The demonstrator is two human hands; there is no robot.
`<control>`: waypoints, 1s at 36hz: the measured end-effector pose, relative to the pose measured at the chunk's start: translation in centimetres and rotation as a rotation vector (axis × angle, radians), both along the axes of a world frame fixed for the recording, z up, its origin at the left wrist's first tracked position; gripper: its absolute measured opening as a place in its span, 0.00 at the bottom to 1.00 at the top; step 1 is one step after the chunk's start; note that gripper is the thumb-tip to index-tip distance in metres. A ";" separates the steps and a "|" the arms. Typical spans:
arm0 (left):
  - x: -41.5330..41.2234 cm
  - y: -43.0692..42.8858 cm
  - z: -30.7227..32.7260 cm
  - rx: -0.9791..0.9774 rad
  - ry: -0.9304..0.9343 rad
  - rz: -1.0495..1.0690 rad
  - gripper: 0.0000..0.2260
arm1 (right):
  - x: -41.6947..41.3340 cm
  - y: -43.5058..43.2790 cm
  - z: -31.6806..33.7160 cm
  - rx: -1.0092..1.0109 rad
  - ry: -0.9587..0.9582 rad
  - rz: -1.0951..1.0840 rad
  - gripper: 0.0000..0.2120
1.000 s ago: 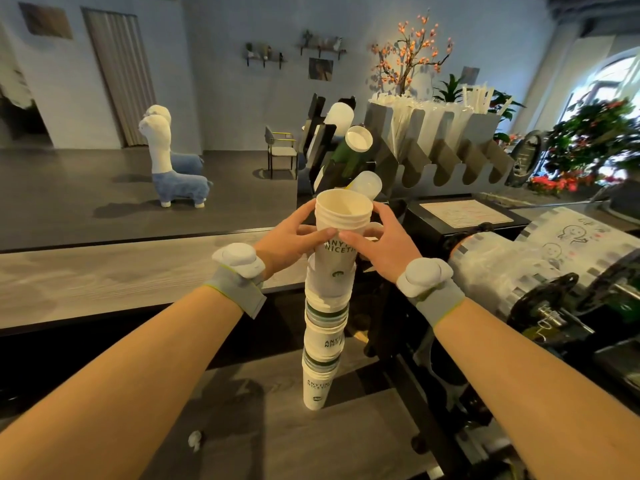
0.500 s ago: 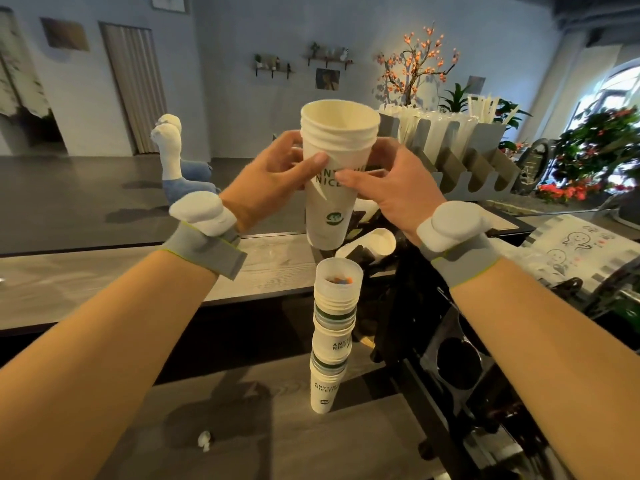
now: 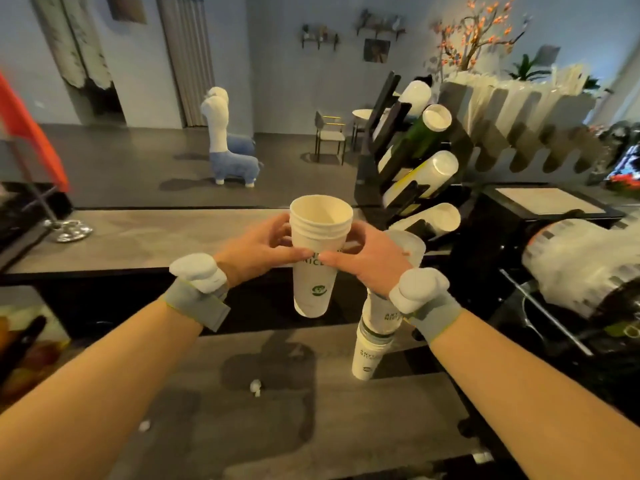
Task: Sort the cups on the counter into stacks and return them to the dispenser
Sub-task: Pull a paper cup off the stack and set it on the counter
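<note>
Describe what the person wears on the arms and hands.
No sleeves: both forearms are bare. The left hand and right hand wear no gloves. The left wristband and right wristband are grey with yellow-green edging, each topped by a white, rounded pod.

There is a single view, from a wide-angle camera worn on the person's head, facing forward and tilted down. Both forearms enter from the lower corners and meet near mid-frame, where the left hand and right hand grip a stack of cups close to the lens. The worktop fills the bottom of the frame, seen steeply from above. The cup dispenser stands right of centre, somewhat farther off. The upper third looks across the room's floor to the far wall. Straight edges bow toward the borders.
</note>
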State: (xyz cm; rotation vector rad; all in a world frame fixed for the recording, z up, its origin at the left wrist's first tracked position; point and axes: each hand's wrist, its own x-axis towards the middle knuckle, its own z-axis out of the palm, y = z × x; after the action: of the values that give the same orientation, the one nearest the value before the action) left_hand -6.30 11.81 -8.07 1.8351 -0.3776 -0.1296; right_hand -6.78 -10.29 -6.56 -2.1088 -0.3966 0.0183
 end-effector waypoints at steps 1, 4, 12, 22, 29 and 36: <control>-0.3 0.5 -1.4 0.006 0.029 0.000 0.38 | -0.2 0.5 -1.4 -0.003 0.036 0.004 0.34; -1.0 1.4 -5.3 0.093 0.085 0.015 0.38 | -0.4 1.4 -5.7 0.002 0.123 0.016 0.35; -2.1 1.1 -13.7 0.249 0.181 0.051 0.36 | -0.5 1.8 -14.4 -0.087 0.260 -0.007 0.40; -1.2 -1.0 -22.2 0.308 0.263 0.107 0.37 | 0.1 1.2 -22.2 -0.108 0.421 -0.057 0.36; -1.0 -1.0 -25.4 0.282 0.333 0.125 0.35 | 0.5 1.8 -25.3 -0.100 0.505 -0.062 0.36; -0.6 -0.9 -27.5 0.316 0.364 0.161 0.32 | 1.0 2.9 -27.6 -0.117 0.511 -0.082 0.34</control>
State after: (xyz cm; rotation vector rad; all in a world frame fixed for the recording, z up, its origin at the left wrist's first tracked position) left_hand -6.88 10.95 -35.53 2.0920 0.0505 -0.4250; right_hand -5.80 -7.37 -34.18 -2.1377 -0.0012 0.5318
